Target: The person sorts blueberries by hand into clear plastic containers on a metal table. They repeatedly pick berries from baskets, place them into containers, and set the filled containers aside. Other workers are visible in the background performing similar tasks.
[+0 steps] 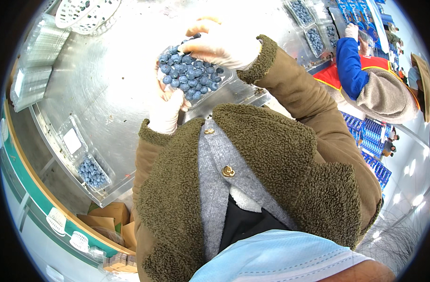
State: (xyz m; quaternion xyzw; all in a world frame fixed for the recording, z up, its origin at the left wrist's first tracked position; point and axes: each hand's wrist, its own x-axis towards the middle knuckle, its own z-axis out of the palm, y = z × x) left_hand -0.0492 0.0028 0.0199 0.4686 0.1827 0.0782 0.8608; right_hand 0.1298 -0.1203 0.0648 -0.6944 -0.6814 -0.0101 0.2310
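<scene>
My left hand, in a pale glove, grips the left side of a clear plastic clamshell filled with blueberries. My right hand, gloved too, is over the far side of the same punnet. Dark berries show between its thumb and fingers; whether they are pinched or just lie there cannot be told. Glare washes out part of both gloves. The punnet is tilted above the metal table, close to my jacket.
At left are stacked empty clamshells, a white perforated basket and an open clamshell of blueberries by the table's corner. More filled punnets stand at upper right, beside a co-worker in a red vest. Cardboard boxes are below.
</scene>
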